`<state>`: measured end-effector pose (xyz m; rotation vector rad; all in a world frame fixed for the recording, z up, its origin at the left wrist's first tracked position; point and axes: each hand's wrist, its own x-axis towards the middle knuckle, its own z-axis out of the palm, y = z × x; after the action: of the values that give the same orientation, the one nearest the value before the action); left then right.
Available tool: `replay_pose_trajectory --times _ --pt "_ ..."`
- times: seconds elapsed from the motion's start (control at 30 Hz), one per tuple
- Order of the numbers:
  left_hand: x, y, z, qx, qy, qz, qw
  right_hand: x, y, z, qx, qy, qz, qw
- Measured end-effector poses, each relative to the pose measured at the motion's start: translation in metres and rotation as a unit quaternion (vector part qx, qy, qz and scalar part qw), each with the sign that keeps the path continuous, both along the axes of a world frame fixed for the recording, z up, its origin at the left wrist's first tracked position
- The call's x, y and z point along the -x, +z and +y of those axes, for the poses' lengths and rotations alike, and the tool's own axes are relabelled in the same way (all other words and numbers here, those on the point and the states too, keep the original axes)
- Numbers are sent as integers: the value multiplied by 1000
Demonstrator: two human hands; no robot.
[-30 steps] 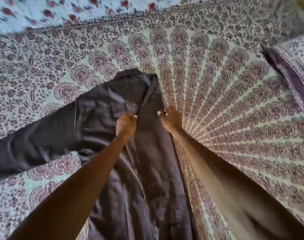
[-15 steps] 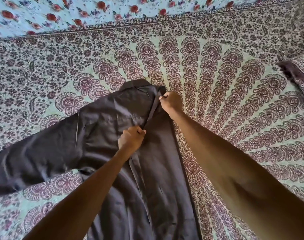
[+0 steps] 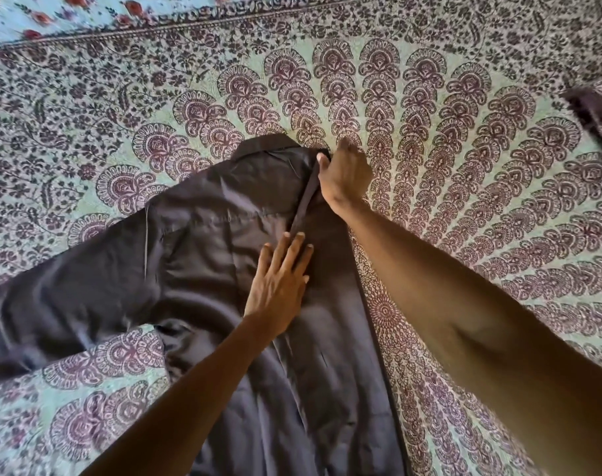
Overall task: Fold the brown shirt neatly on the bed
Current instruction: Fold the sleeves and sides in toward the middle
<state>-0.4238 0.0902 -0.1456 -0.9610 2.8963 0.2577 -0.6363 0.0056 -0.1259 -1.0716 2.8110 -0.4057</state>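
Observation:
The dark brown shirt (image 3: pixel 206 255) lies spread on the bed (image 3: pixel 464 187), its collar pointing away from me and one sleeve stretched out to the left. My left hand (image 3: pixel 280 280) lies flat on the shirt's chest with straight fingers, pressing the cloth beside the front placket. My right hand (image 3: pixel 344 173) is at the collar's right end, fingers curled and pinching the top of the placket edge. The shirt's right side is folded inward along a straight edge.
The bed is covered by a green sheet with a dark maroon fan pattern. A pillow (image 3: pixel 598 115) in matching fabric lies at the right edge. A light blue flowered cloth (image 3: pixel 52 15) runs along the far top-left.
My left hand let go of the placket and opened flat onto the shirt. My right hand moved up the placket edge to the collar and holds it there.

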Motion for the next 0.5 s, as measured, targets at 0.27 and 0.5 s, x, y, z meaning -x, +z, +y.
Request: replay_pose_trajectory --times 0.27,0.5 --pt "-42 1 65 -50 1 -10 999 -80 -1 161 89 118 3 989" --pt "-76 -1 110 -80 30 -31 996 -138 -25 323 -169 185 -44 967"
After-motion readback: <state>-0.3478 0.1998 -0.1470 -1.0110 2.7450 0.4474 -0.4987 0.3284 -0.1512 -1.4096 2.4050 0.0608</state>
